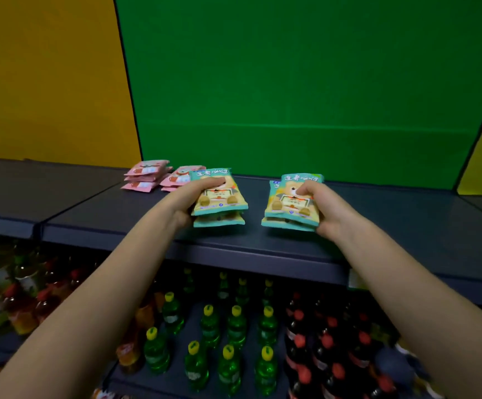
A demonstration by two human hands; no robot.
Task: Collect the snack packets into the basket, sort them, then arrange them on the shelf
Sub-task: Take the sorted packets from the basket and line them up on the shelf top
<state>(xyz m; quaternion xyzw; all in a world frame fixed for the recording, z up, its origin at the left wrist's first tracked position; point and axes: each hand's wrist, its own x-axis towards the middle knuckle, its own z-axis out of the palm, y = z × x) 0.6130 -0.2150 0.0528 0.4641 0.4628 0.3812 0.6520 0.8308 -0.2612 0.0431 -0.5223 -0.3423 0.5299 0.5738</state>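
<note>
At the shelf [136,226]: my left hand [186,198] fingers clamped on the left teal packet stack [222,207], my right hand [326,210] fingers clamped on the right teal packet stack [287,210]; pink packets [147,175] far left.

Two teal packet stacks [219,204], two pink packet stacks [144,175], two hands [189,197]

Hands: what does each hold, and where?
Left hand grips a teal packet stack by its left edge; right hand grips a second stack by its right edge.
</note>
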